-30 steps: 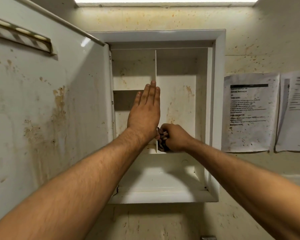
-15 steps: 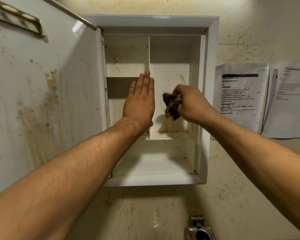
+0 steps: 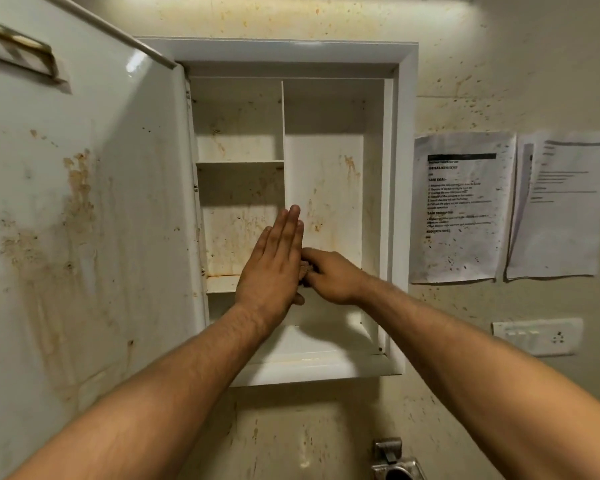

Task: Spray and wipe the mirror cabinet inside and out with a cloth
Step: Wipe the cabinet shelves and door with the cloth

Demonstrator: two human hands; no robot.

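Cloth (image 3: 306, 271): soft, light, wadded low against the divider (image 3: 283, 133), right side; best gripped bunched. Right hand (image 3: 331, 278) clenched round it. Left hand (image 3: 274, 268) flat, fingers straight, bracing the divider. Mirror cabinet (image 3: 406, 168) interior stained.

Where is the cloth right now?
In the head view, the cloth is bunched in the right hand, low in the right compartment of the cabinet, beside the flat left hand.
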